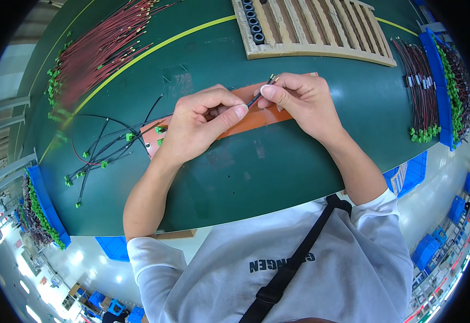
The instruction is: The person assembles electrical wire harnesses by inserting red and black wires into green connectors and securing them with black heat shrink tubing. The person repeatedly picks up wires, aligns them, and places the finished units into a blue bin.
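Observation:
Both hands meet over an orange-brown board (262, 121) on the green table. A thin black cable (253, 100) runs between them, slanting up to the right. My left hand (205, 118) pinches it between thumb and forefinger. Close to its bare metal tips (272, 78), my right hand (299, 102) grips the same cable with thumb and fingers. Green connectors (160, 130) show at the board's left end, partly behind my left hand. Left of the board lies a loose tangle of black cables (92, 156) with green connectors.
A large bundle of dark red wires (105, 46) lies at the far left. At the back stands a slotted wooden rack (321, 52) with black rings (256, 29) in one slot. More wires (420, 89) lie at right, beside a blue bin (442, 89). Another blue bin (49, 210) is at left.

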The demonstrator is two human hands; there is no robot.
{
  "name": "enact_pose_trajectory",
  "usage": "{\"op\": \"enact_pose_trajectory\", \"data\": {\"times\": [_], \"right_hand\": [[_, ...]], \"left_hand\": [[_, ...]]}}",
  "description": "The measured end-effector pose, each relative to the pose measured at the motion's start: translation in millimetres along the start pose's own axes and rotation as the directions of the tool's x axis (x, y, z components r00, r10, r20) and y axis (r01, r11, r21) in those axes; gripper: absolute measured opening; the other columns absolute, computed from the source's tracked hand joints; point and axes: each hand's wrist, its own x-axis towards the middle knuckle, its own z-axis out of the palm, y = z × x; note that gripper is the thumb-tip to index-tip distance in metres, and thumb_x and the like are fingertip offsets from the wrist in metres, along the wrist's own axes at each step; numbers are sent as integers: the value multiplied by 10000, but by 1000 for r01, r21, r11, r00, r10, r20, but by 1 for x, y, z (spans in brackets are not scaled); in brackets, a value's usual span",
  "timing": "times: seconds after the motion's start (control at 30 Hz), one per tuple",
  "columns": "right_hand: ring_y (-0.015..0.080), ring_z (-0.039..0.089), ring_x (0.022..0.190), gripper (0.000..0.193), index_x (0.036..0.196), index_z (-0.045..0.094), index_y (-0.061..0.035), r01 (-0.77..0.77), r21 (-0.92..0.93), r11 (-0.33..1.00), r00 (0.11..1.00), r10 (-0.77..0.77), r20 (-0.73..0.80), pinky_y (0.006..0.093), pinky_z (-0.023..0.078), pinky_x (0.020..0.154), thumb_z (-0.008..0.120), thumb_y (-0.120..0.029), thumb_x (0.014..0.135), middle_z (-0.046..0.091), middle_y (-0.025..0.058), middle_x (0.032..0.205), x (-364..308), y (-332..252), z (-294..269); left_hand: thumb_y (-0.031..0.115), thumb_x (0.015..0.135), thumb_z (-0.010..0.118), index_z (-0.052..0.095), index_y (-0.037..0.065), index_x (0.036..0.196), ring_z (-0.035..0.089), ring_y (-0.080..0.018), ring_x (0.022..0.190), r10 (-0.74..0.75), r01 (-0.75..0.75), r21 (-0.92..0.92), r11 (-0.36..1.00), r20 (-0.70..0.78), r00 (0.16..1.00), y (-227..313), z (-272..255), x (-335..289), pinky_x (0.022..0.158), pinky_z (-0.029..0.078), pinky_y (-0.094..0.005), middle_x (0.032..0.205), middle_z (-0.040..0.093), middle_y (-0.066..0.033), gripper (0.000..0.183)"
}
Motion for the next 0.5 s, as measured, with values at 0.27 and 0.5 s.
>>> {"op": "enact_pose_trajectory", "data": {"times": [0.27, 0.5], "right_hand": [[45, 646, 722, 270, 838, 693, 35, -19, 80, 997, 998, 23, -57, 220, 526, 668, 750, -190, 975, 695, 31, 725, -1, 6, 3], [69, 547, 621, 261, 802, 630, 23, 130, -194, 972, 985, -150, -91, 262, 417, 555, 749, -145, 963, 639, 32, 742, -13, 2, -5]], "left_hand": [[100, 1013, 682, 720, -22, 1069, 593, -83, 760, -49, 48, 59, 997, 17, 999, 3, 2, 1, 659, 472, -231, 950, 668, -46, 140], [89, 1072, 564, 641, -24, 1131, 644, -128, 921, 228, -218, 72, 973, -395, 890, 7, -1, -5, 801, 532, -283, 1043, 685, -78, 148]]}}
